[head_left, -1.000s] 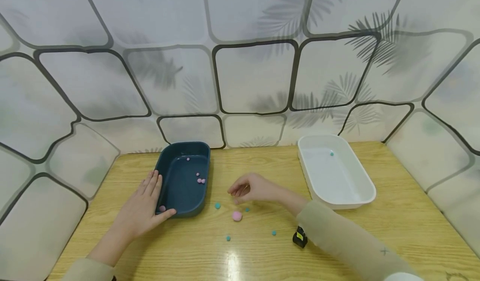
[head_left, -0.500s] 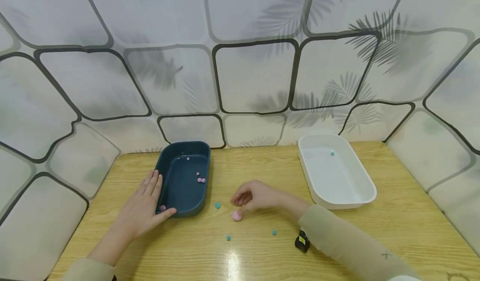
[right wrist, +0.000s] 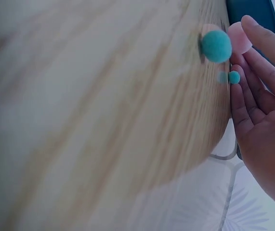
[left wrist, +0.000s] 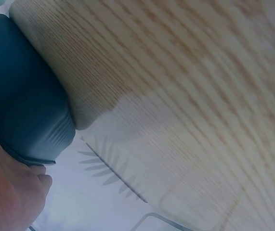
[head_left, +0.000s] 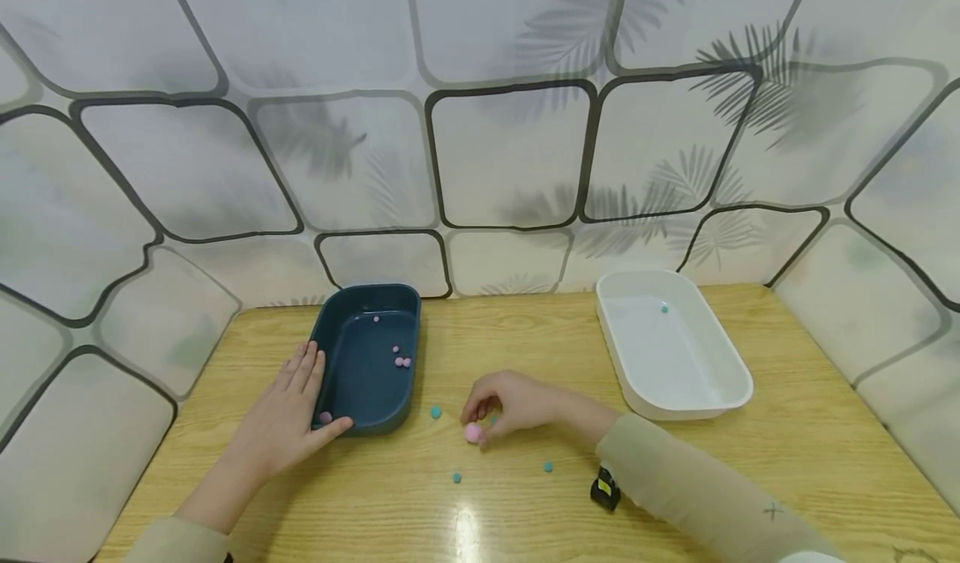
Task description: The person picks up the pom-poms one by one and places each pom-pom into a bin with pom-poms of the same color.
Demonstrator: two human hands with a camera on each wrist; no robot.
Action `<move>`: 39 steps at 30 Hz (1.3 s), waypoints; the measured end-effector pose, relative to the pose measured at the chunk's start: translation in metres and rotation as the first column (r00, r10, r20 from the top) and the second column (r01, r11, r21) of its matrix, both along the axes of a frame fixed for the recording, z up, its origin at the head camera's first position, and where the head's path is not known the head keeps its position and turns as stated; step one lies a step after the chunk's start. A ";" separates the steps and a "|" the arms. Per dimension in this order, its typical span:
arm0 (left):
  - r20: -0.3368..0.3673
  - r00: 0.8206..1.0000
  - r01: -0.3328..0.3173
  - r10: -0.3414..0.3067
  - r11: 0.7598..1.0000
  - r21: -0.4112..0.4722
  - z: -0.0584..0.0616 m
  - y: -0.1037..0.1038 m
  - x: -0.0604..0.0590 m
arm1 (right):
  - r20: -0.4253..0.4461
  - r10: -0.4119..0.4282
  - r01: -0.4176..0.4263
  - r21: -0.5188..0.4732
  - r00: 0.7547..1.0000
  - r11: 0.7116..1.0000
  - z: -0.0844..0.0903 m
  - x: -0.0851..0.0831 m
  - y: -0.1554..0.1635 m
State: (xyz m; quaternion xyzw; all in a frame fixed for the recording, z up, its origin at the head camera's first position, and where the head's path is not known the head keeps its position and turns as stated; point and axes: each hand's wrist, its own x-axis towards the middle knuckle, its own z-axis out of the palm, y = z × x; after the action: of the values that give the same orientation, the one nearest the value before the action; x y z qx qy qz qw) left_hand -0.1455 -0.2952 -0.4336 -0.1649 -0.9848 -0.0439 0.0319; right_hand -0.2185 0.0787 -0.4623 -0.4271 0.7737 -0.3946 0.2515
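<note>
Pink ball (head_left: 473, 432) half hidden under right-hand fingers (head_left: 480, 403); grip or mere touch, impossible to tell. Teal ball (head_left: 493, 419) mostly covered there. Worktop (right wrist: 103, 120) badly blurred in both wrist views. Left hand (left wrist: 9, 192) cut off by the frame edge. Black object (head_left: 604, 489) partly behind the sleeve, too small to identify.

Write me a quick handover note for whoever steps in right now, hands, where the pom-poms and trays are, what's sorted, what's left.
Left hand: open, flat against the near end of the dark blue tray, thumb on its corner.
Right hand: fingertips on the large pink pom-pom on the table; not lifted.
Done: a few small pink pom-poms lie in the dark blue tray; one teal pom-pom lies in the white tray.
Left: the large pink one, plus four small teal ones loose on the table.
</note>
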 end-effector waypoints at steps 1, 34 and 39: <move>0.000 1.000 0.000 0.000 1.000 0.000 0.000 0.000 0.000 | -0.006 0.000 0.000 0.005 1.000 1.000 0.000 0.000 0.000; -0.004 1.000 0.001 -0.001 1.000 0.000 -0.001 0.000 -0.001 | 0.018 -0.180 0.180 0.017 0.983 0.984 0.007 -0.006 -0.004; -0.004 1.000 0.002 -0.002 1.000 0.003 -0.001 0.000 0.000 | 0.015 -0.217 0.218 -0.013 0.976 0.976 0.012 -0.012 -0.008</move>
State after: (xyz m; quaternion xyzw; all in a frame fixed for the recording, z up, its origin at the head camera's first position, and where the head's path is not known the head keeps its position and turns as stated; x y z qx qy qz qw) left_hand -0.1456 -0.2955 -0.4349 -0.1658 -0.9845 -0.0451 0.0344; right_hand -0.2307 0.0705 -0.4498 -0.3390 0.8112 -0.4283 0.2089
